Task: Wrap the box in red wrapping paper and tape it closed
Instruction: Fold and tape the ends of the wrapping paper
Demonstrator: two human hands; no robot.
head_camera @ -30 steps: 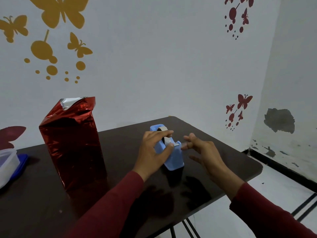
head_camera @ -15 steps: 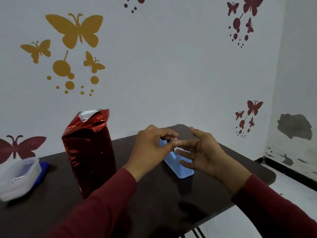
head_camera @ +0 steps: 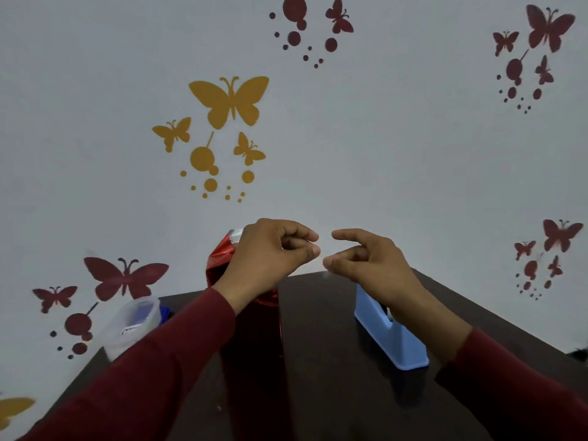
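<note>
Both hands raised above the table point(head_camera: 321, 313), facing each other, fingertips near but apart. Left hand point(head_camera: 270, 253) with fingers curled, thumb and index tip close together as in a pinch; right hand point(head_camera: 369, 259) likewise, index stretched toward the left, thumb tucked under. Possibly a strip of clear tape held between them, but none visible against the pale wall, so cannot tell if either hand grips anything. Dark red sleeves on both arms.

Box in red wrapping paper point(head_camera: 248, 313) upright on the table, directly behind the left hand and wrist, mostly hidden; shiny red foil, top end unfolded with silver inner side showing. Not touched by either hand as far as visible.

Blue tape dispenser point(head_camera: 391, 338) on the table right of the box, under the right wrist, apart from the box.

Clear plastic tub point(head_camera: 133, 326) at left table edge, blue item point(head_camera: 165, 313) just behind it. Yellow and red butterfly stickers on the white wall.
</note>
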